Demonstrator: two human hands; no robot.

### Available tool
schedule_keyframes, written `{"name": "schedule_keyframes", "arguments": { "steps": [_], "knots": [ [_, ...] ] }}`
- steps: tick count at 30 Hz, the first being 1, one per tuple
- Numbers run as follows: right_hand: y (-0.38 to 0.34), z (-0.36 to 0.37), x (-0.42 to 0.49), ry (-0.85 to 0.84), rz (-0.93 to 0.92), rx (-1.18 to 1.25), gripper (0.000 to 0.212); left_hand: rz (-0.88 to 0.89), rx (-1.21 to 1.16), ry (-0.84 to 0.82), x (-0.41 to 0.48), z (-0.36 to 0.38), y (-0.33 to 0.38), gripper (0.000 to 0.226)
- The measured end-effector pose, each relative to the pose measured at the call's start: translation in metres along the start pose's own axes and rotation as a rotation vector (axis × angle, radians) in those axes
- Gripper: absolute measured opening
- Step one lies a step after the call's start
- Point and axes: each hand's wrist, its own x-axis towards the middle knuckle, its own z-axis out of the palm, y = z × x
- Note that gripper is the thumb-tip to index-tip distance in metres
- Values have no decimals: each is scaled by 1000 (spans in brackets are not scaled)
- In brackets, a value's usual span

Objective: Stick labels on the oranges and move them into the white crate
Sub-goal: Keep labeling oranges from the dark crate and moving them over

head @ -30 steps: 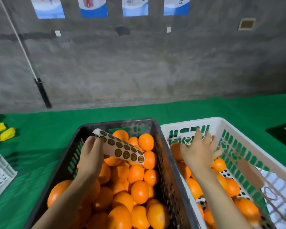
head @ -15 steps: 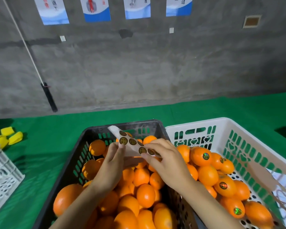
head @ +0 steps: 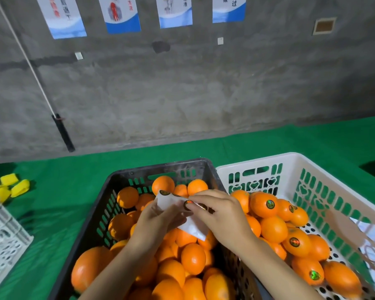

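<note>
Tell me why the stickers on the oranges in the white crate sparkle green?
Head view: the shiny round labels on the orange fruits in the white plastic crate catch the light and glint green; the white label sheet is slightly blurred; the grey concrete wall looks dim.

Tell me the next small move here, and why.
Probably peel the label that the right hand is pinching off the label sheet, which the left hand holds above the black crate. The oranges below it show no labels, so one needs it next.
</note>
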Motion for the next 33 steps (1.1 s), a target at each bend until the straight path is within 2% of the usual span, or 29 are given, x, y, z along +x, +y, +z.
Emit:
{"name": "schedule_keyframes", "arguments": {
  "steps": [7,13,15,18,20,22,23,24,26,27,29,33],
  "knots": [
    [1,-5,0,48,-285,-255,18,-7,-90,-6,2,-1,-2,24],
    [0,-3,-1,40,-339,-314,12,-61,-166,4,3,-3,-1,21],
    [-1,-3,-1,13,-322,-286,13,-61,-148,92,3,-3,-1,21],
    [-9,1,-2,-71,-192,-68,12,-99,-169,306,5,-8,1,33],
    [-12,3,0,-217,14,171,7,-124,-173,430,8,-15,5,37],
    [-10,8,5,-539,241,353,7,-123,-145,515,10,-22,7,20],
    [-8,11,6,-719,275,339,8,-125,-143,541,10,-24,9,15],
    [-6,15,7,-884,265,274,10,-128,-146,556,11,-25,9,19],
    [-3,24,4,-1136,188,138,11,-139,-138,561,12,-26,7,37],
    [-2,27,3,-1206,170,105,11,-140,-125,558,12,-26,7,43],
    [-1,32,1,-1245,196,88,13,-135,-102,557,12,-26,6,48],
    [-2,39,0,-1319,196,84,15,-114,-43,548,13,-23,4,47]
  ]
}}
